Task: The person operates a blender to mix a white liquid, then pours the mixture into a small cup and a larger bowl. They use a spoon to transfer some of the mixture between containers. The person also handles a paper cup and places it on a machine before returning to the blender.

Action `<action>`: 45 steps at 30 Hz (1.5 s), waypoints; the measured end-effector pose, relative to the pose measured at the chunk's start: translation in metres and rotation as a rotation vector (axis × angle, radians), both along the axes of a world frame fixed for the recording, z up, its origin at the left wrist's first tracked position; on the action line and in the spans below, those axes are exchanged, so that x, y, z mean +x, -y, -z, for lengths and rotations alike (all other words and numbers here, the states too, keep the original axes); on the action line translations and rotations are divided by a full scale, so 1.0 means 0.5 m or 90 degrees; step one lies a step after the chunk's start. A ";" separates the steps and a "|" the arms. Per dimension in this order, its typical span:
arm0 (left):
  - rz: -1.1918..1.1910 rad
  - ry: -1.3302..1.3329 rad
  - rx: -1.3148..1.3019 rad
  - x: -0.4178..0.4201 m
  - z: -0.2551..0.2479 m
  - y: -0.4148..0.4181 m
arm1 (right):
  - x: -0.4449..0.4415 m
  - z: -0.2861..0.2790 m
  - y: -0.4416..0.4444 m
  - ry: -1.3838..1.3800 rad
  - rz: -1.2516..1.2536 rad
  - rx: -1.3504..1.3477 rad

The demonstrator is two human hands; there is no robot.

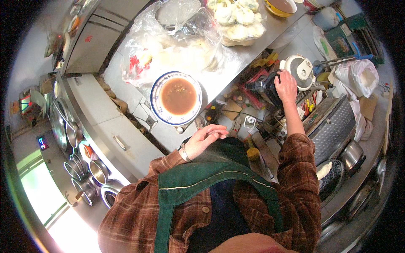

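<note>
My left hand [204, 140] is in front of my apron, a bracelet at its wrist. It holds nothing; its fingers are slightly bent, the thumb a little apart. Beyond it, near the table corner, stands a white bowl with a blue-patterned rim [157, 109], filled with brown soup [178, 98] with small bits afloat. My right hand [286, 87] reaches out to the right and lies on top of a black object [273, 90]. Whether the fingers grip it is hidden. Right beside that hand stands a white electric cooker [299, 71] with a lid.
On the metal table [246, 57] are clear plastic bags [190, 47], bagged pale buns [235, 19] and a yellow bowl [281, 7]. Tools [308, 106] and clutter crowd the right side. A steel pot [352, 155] is lower right. Pans [74, 134] line the left counter [110, 136].
</note>
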State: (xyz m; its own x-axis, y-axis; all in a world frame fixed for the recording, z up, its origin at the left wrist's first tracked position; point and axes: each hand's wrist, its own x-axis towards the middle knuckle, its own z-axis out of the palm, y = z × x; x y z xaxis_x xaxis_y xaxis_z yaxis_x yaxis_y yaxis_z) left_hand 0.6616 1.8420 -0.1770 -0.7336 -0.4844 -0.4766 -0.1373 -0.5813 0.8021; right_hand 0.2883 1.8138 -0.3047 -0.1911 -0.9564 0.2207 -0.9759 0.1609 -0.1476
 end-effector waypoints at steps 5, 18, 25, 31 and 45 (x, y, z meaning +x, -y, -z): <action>-0.007 -0.016 0.012 0.001 0.008 -0.005 | 0.000 0.006 -0.002 -0.013 0.016 0.016; -0.007 -0.018 0.014 -0.001 0.004 0.000 | 0.003 0.001 -0.002 -0.024 0.010 0.000; -0.005 -0.024 0.008 0.000 0.000 0.006 | -0.001 0.007 -0.001 -0.025 0.017 0.020; 0.000 -0.020 0.000 0.002 0.004 0.003 | -0.002 0.008 -0.004 -0.015 0.013 0.020; -0.019 -0.016 0.032 -0.003 -0.002 0.001 | 0.001 0.000 -0.001 -0.005 0.013 0.028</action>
State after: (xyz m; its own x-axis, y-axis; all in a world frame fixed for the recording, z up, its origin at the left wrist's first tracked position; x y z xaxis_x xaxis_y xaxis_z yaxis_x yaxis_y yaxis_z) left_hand 0.6602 1.8415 -0.1761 -0.7311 -0.4826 -0.4823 -0.0994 -0.6240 0.7750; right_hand 0.2890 1.8145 -0.3046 -0.2097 -0.9609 0.1808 -0.9733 0.1874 -0.1326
